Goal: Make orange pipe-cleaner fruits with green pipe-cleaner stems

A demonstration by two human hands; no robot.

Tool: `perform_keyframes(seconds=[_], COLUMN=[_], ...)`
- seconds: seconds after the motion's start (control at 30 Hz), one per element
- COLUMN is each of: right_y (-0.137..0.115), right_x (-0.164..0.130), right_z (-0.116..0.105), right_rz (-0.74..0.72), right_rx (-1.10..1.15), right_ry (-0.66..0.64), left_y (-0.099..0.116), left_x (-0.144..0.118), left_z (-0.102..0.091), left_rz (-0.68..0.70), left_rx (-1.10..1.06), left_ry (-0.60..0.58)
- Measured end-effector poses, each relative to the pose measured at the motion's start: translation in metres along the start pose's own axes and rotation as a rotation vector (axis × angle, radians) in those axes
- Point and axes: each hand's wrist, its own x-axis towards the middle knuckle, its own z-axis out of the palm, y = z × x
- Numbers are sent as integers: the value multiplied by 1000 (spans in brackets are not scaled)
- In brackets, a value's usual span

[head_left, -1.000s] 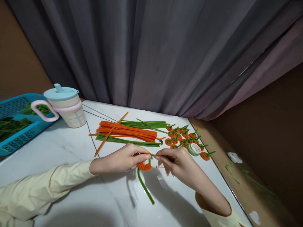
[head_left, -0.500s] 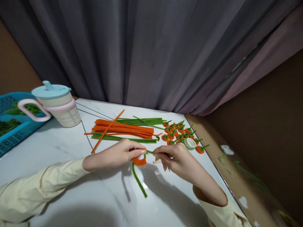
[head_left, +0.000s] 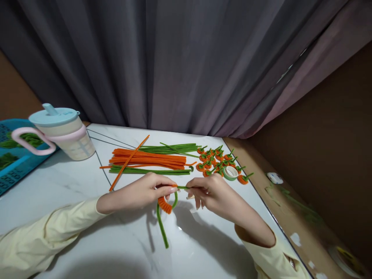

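My left hand (head_left: 152, 190) pinches a piece in which an orange pipe cleaner coil (head_left: 165, 205) is wound around a green pipe cleaner (head_left: 162, 228). The green one bends into a loop under my fingers, and one long end hangs down over the table. My right hand (head_left: 213, 193) is closed on the other green end, stretched sideways between both hands. A short pale stick (head_left: 190, 197) shows beneath my right fingers; whether it is held I cannot tell. Beyond my hands lie bundles of orange pipe cleaners (head_left: 151, 158) and green pipe cleaners (head_left: 148, 171).
Several small orange coils with green stems (head_left: 207, 164) cluster at the back right, beside a roll of green tape (head_left: 230, 173). A lidded cup (head_left: 74, 139) and a blue basket (head_left: 14, 174) stand at left. A dark curtain (head_left: 174, 69) hangs behind the white table (head_left: 124, 240).
The orange coil has swung down and slightly left, and the green loop below my fingers looks larger. Both hands still pinch the piece. The view has shifted slightly.
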Motion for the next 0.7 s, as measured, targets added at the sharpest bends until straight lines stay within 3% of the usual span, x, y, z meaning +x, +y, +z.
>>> perform_keyframes(seconds=[0.2,0.33,0.43,0.7], right_y=[-2,-2,-2,8], right_x=[5,4,4,15], right_z=[9,5,3,9], right_rz=[-49,9,57,80], right_rx=[-32,11,77,382], right_ry=[13,71,116,160], left_y=[1,-2,-4,-1], left_x=[-1,3,7,4], left_z=[3,1,-2,1], left_rz=[-5,-57,-33,-136], left_rx=[-20,-109,-144,-415], left_ry=[-39,24,69,-32])
